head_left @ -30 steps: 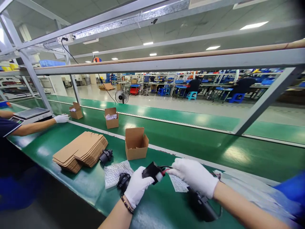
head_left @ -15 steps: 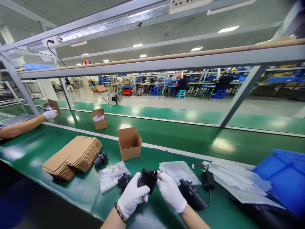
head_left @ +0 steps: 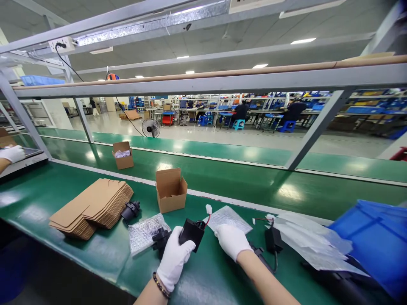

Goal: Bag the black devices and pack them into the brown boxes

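Note:
My left hand (head_left: 174,258), in a white glove, is closed around a small black box (head_left: 193,234). From the box a red wire rises to a white connector (head_left: 208,209). My right hand (head_left: 232,242), gloved too, has its fingers curled on the near edge of a bubble wrap bag (head_left: 227,218); its fingertips are partly hidden. Beside my left hand are a black cylindrical part (head_left: 161,239) and a second bubble wrap bag (head_left: 144,233). Another black part (head_left: 260,254) is mostly covered by my right forearm. To its right lies a black box with a cable (head_left: 274,239).
An open carton (head_left: 171,197) stands ahead, left of it a stack of flat cartons (head_left: 92,207) and a black part (head_left: 130,210). A filled carton (head_left: 123,156) sits on the belt. White bags (head_left: 311,237) and a blue bin (head_left: 372,241) are right. A co-worker's gloved hand (head_left: 12,154) shows far left.
My right hand has left the black box's wires and moved onto the bubble wrap bag, which has shifted left. The white connector now hangs free. The co-worker's hand has moved left with a carton.

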Tool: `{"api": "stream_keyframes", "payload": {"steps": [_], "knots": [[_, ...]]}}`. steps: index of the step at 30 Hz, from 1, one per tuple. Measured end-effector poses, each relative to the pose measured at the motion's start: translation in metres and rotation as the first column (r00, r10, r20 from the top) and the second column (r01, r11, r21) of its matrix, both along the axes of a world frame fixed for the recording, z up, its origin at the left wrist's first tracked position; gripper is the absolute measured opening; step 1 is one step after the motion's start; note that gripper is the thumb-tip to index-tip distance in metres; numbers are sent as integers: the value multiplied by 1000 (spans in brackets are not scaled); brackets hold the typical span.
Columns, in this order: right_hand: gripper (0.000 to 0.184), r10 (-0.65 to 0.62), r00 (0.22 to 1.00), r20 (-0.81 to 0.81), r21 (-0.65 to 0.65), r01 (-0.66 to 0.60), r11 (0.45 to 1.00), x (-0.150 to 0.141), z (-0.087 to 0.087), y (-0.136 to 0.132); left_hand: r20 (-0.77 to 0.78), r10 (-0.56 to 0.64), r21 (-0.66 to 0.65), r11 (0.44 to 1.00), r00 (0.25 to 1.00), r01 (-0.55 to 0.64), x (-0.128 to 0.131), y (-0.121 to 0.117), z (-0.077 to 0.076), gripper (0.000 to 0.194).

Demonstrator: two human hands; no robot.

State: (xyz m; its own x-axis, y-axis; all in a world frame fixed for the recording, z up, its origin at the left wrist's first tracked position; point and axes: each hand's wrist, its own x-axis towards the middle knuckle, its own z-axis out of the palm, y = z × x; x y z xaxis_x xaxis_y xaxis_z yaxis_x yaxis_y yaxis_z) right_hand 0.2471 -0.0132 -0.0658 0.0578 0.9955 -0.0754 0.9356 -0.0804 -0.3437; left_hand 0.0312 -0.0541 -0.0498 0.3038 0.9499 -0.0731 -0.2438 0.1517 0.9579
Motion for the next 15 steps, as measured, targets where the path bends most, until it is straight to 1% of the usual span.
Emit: {"api": "stream_keyframes", "payload": {"steps": [3,6,7,8,9,10,11,12,13,14,15], "knots": [[34,85,987,-138,76,-75,994,-5,5,-11,-22,-39,-21,999,999,39,-1,-1,3,23],[44,98,966,-241,144,-64,987,-9,13,-28,5,-34,-35,999,999,34,-2,-2,4,25],[46,101,955,-280,162,-57,985,-8,17,-35,25,-27,-49,998,999,28,-4,-2,4,30],[46,119,927,-357,184,-55,981,-6,20,-40,45,-26,-68,997,999,29,-6,-1,4,40],[46,147,870,-470,217,-47,975,-2,24,-45,64,-37,-90,995,997,43,-8,-1,3,53],[44,190,781,-595,262,-35,964,3,29,-49,78,-60,-111,991,995,69,-12,0,2,68],[41,245,672,-699,313,-20,950,7,34,-53,88,-95,-131,986,992,106,-15,0,1,81],[37,298,576,-761,363,-1,932,11,39,-55,95,-139,-144,978,986,152,-19,1,0,90],[34,332,540,-773,402,14,915,13,44,-56,99,-191,-148,968,977,204,-22,2,0,95],[32,340,576,-743,426,17,904,14,49,-56,97,-242,-143,957,965,254,-25,3,-1,95],[34,325,650,-687,435,9,900,12,54,-57,92,-282,-133,947,955,293,-26,3,-1,92]]}}
